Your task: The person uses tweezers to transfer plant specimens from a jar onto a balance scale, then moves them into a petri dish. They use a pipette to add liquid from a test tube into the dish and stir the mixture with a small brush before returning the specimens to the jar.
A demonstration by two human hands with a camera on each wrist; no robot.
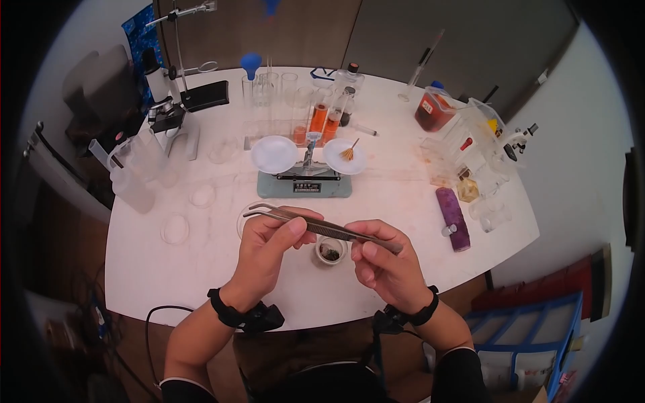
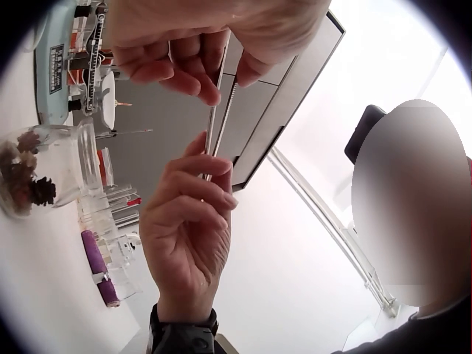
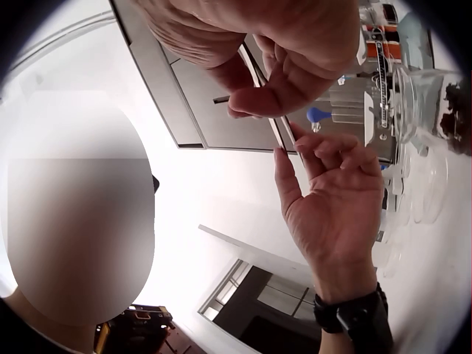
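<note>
A pair of metal tweezers [image 1: 329, 231] with bent tips lies across both hands, its tips pointing left and apart. My left hand [image 1: 264, 254] pinches the ridged middle of the tweezers between thumb and fingers. Near the joined end, my right hand [image 1: 391, 260] holds them with thumb and fingertips. Just below and between the hands stands a small glass jar [image 1: 320, 260] with dark, crumpled pieces [image 2: 22, 173] inside. In the left wrist view this jar shows from the side.
Beyond the hands sits a balance [image 1: 304, 187], a tan bristly bundle [image 1: 348, 154] on its right pan. Test tubes with orange liquid [image 1: 318, 118] stand behind it. Glass dishes [image 1: 175, 229] lie left; a purple roll [image 1: 453, 220] lies right. A microscope [image 1: 163, 101] stands back left.
</note>
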